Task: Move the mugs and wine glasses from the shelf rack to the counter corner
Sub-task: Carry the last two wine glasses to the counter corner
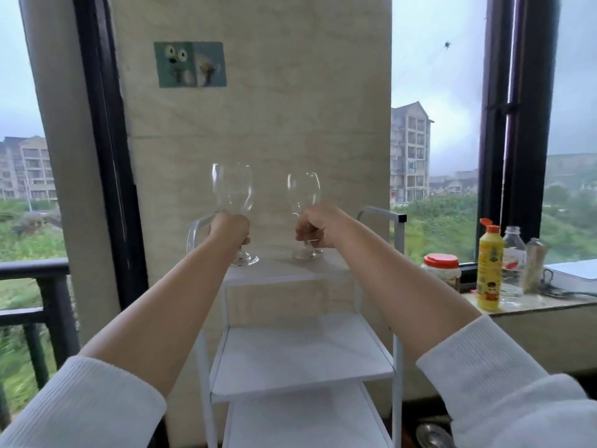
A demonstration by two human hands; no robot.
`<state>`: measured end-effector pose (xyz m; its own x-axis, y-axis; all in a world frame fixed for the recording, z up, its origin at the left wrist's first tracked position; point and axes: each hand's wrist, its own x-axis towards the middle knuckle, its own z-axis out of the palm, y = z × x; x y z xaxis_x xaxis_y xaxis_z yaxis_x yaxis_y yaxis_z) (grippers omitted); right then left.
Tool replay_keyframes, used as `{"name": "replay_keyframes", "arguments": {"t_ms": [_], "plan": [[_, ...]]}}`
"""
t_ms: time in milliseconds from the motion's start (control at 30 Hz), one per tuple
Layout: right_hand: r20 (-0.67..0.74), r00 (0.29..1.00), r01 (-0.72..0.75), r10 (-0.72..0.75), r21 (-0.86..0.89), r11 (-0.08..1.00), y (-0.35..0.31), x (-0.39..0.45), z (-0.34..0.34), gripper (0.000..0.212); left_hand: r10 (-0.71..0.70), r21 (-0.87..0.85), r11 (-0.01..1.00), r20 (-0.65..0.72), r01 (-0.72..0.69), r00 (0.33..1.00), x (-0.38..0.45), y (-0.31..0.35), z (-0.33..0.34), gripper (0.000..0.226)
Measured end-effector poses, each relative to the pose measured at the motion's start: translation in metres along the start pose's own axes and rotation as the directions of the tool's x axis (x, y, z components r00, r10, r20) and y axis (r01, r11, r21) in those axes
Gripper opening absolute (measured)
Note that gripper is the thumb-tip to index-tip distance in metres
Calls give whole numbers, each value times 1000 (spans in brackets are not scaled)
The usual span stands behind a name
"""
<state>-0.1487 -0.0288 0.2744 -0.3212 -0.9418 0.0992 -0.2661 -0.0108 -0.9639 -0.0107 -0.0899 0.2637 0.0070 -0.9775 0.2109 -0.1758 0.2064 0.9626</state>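
Both hands on wine glasses, top shelf of the white rack [303,360].
Arms stretched forward, sleeves pushed up. Left hand [230,231] fisted round left glass [232,189] stem, near left edge; right hand [318,225] curled round right glass [303,192] stem, near back edge. Both upright.

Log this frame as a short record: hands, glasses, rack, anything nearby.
left hand: grips left glass by the stem
right hand: grips right glass by the stem
glasses: upright, apart, feet at the rack's top shelf
rack: white, lower shelves bare
mugs: none in view
sill at right: yellow bottle, red-lidded jar
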Motion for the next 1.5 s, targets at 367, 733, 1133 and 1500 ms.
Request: {"name": "replay_keyframes", "arguments": {"t_ms": [367,733,1133,1500], "plan": [[-53,990,140,-129,305,942,1,-58,-45,33,118,-255,959,-25,-120,993,-67,9,17,33],[-324,946,121,-13,317,941,59,-168,-138,25,126,-339,940,261,-32,957,-167,17,82,38],[-783,602,158,154,307,938,120,-384,-314,32,246,-346,936,772,64,587,-379,62,268,39],[-947,246,89,206,233,968,161,-619,-512,27,264,-284,938,957,197,122,-672,128,451,33]]}}
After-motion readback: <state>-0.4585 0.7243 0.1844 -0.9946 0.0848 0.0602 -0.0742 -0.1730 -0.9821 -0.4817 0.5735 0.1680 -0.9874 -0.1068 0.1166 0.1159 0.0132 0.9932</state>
